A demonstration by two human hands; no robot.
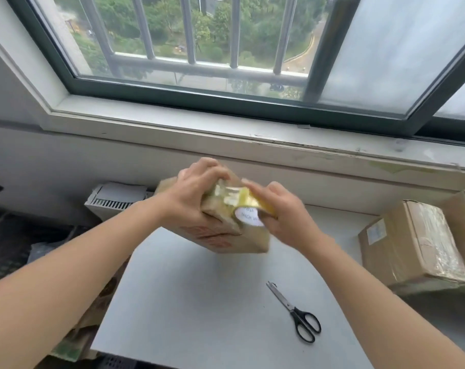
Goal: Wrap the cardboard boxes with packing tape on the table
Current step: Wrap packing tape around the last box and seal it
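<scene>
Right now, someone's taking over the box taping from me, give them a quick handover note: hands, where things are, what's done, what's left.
Left hand grips the cardboard box, tilted over the table.
Right hand holds the tape roll against its top.
Scissors lie on the table, near right.
Done: the far-right box already carries tape; some shows on the held box.
Left: finish wrapping the held box, then cut the tape.

A brown cardboard box (226,238) tilts over the grey table (199,302), a yellowish packing-tape roll (252,201) against its top; a tape-wrapped cardboard box (391,243) sits at the table's right edge.
</scene>
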